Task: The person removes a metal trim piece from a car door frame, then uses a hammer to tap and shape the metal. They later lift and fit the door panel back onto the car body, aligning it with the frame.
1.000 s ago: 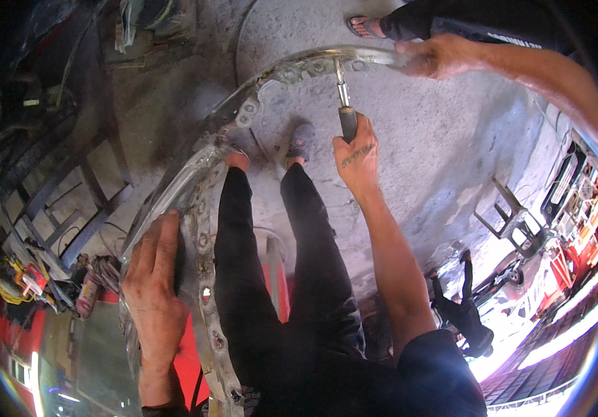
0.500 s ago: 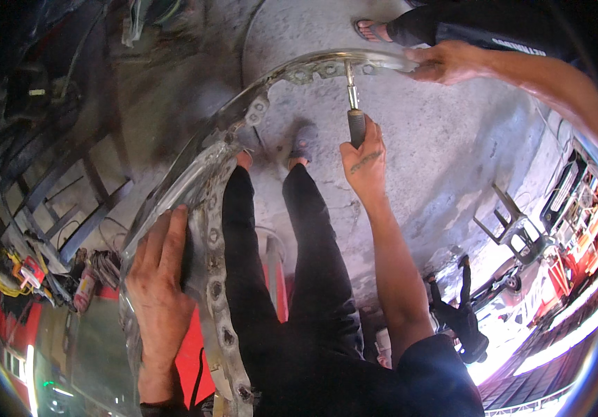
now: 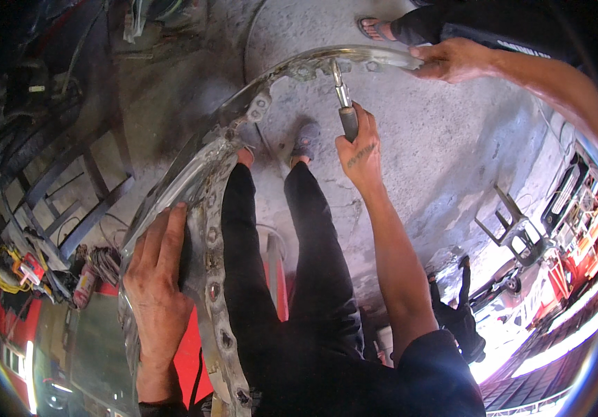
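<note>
A long curved metal panel [image 3: 213, 264], its inner flange pierced with several holes, arches from the bottom centre to the upper right. My left hand [image 3: 156, 278] is wrapped over its outer side at lower left, thumb hidden. My right hand [image 3: 360, 149] is closed on the dark grip of a tool with a shiny metal shaft [image 3: 341, 90], whose far end reaches the flange at the top of the arch. Another person's hand [image 3: 452, 59] grips the panel's right end.
My legs and feet [image 3: 306, 142] are under the arch on concrete floor. A dark metal frame [image 3: 83, 194] and cluttered tools [image 3: 31, 274] lie left. The other person's sandalled foot [image 3: 375, 29] is at top. Farther right are a dark stand [image 3: 525, 240] and a crouching person [image 3: 462, 323].
My right hand and the tool have shifted slightly up and left along the arch since half a second ago. My left hand stays on the panel.
</note>
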Demonstrator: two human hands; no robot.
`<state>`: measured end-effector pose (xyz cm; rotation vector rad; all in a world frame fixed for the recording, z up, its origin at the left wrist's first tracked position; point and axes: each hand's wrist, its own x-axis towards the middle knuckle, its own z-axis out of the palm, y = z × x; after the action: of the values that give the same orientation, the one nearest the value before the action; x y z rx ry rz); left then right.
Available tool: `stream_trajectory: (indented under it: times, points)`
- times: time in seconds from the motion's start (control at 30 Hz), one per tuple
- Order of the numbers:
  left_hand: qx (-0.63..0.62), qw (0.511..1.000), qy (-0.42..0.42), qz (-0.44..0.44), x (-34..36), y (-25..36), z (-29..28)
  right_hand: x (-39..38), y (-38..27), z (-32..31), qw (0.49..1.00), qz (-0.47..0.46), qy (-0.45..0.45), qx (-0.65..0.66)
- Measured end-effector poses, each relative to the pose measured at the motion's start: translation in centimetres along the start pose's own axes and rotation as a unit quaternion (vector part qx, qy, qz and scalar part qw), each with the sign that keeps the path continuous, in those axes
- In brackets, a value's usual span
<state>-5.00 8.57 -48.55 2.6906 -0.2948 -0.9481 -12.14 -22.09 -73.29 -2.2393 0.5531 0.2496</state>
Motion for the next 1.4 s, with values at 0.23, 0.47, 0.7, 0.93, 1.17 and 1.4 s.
stream_trajectory:
  times: [0.23, 0.47, 0.7, 0.93, 1.17, 1.4]
  points:
    - [0.004, 1.0, 0.008, 0.002, 0.0, 0.1, 0.1, 0.3, -0.6, 0.2, 1.0, 0.015, -0.009, -0.007]
    - [0.003, 1.0, 0.0, 0.003, 0.0, 0.0, 0.0, 0.0, -0.8, 0.2, 1.0, 0.015, -0.003, 0.001]
    - [0.007, 1.0, 0.004, 0.008, -0.1, 0.0, 0.2, -0.6, -3.3, -0.6, 0.998, 0.057, -0.014, -0.032]
    - [0.01, 1.0, 0.004, 0.017, -0.2, -0.1, 0.2, -1.6, -5.1, -1.2, 0.997, 0.059, -0.01, -0.048]
    - [0.011, 1.0, 0.005, 0.018, -0.1, -0.1, 0.1, -1.9, -5.3, -1.6, 0.998, 0.053, -0.001, -0.038]
    - [0.009, 1.0, 0.01, 0.009, -0.2, 0.1, 0.4, -1.6, -6.6, -2.4, 0.991, 0.099, -0.044, -0.072]
